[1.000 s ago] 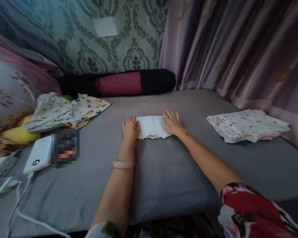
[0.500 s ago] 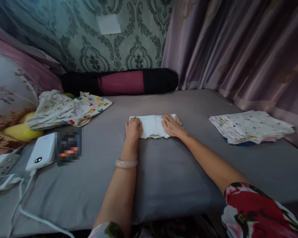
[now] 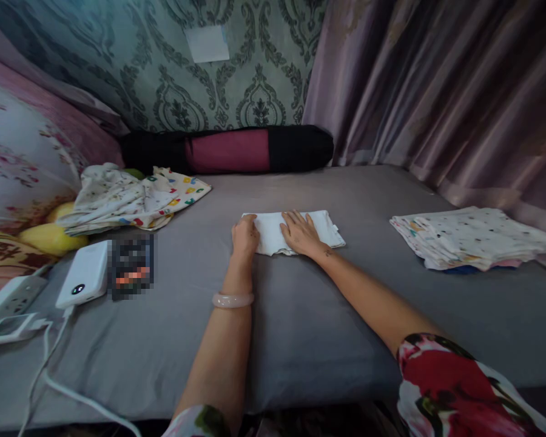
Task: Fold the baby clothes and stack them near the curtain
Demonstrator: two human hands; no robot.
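A folded white cloth garment [image 3: 270, 227] lies flat on the grey sheet in front of me, with a small tag at its right end. At its left end is my left hand [image 3: 246, 237], fingers curled round the edge; the fingertips are partly hidden. My right hand [image 3: 301, 233] rests palm down on the middle of the garment, its fingers spread. The garment's right end shows uncovered beyond that hand.
A stack of folded printed cloths [image 3: 473, 237] lies to the right. Crumpled printed cloths [image 3: 136, 197] are at the left, near a white power bank [image 3: 84, 276], a power strip [image 3: 16, 297] and cables. A black and maroon roll-shaped bag [image 3: 227, 150] lies along the wall.
My right hand has slid left from the garment's right end to its middle, baring the tag. The left hand stays at the left end, its fingers more curled. The view has shifted slightly.
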